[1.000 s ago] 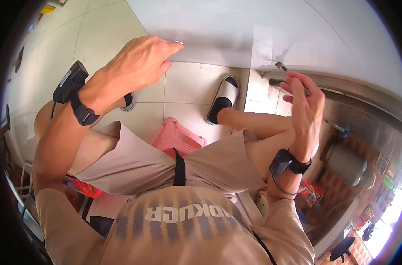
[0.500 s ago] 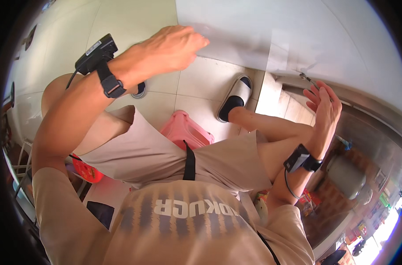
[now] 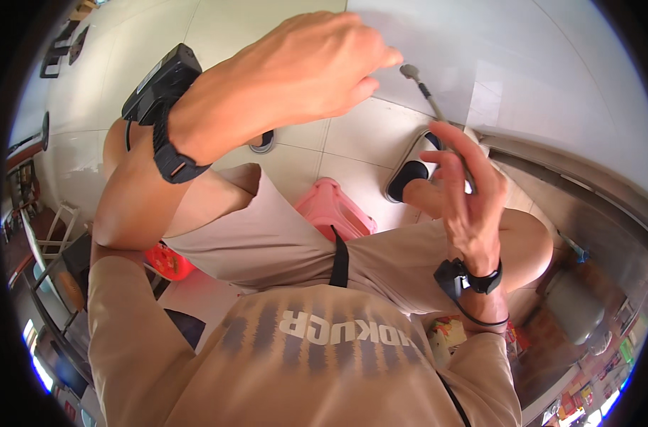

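Observation:
My left hand (image 3: 324,64) is raised at the upper middle, fingers curled in and thumb and forefinger close together; whatever they pinch is hidden. Just right of its fingertips is the rounded grey head of a slim metallic rod (image 3: 432,99) with a dark band below the head. The rod runs down into my right hand (image 3: 473,196), whose fingers are bent around its lower part. That lower end is mostly hidden by the fingers. A small gap shows between the rod's head and my left fingertips.
Before me rises a glossy pale panel (image 3: 523,64), with a metal-edged dark surface (image 3: 594,192) to its right. A pink plastic stool (image 3: 331,203) stands between my legs on the tiled floor (image 3: 303,160). A red patterned object (image 3: 169,262) lies left of my lap.
My left hand has moved right and looks larger. My right hand has come left with the rod, whose head now sits close to the left fingertips. The view has shifted slightly.

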Action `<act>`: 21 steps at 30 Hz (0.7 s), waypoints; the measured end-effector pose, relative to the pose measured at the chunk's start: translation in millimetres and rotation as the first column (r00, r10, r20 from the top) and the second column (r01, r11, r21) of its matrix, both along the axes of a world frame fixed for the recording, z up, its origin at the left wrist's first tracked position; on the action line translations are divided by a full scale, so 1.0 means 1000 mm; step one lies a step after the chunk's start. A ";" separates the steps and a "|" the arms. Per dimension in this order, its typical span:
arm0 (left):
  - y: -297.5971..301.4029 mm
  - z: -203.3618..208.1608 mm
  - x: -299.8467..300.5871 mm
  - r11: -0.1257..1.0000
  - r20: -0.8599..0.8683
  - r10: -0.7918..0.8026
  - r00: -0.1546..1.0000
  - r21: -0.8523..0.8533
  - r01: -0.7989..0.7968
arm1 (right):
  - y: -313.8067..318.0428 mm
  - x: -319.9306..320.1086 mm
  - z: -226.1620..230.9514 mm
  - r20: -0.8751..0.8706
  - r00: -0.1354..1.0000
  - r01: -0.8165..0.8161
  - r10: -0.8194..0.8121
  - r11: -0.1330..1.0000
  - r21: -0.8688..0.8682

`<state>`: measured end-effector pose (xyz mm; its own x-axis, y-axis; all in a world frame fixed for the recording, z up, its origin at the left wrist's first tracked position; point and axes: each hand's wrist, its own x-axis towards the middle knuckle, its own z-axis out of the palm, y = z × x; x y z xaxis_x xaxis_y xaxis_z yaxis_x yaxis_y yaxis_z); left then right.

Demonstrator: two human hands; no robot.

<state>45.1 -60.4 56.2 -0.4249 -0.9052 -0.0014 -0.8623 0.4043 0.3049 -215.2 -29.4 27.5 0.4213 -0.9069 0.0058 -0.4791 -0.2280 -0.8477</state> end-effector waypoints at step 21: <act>-0.006 0.048 0.008 0.943 -0.566 0.180 0.805 -0.134 -0.305 | -0.005 -0.015 0.048 0.476 0.876 0.168 0.077 0.877 -0.451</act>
<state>53.5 -66.1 104.2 -0.0662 -0.9303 0.3607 -0.6620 0.3114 0.6818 -230.1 -34.7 75.4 0.2146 -0.7600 0.6135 -0.0746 -0.6390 -0.7656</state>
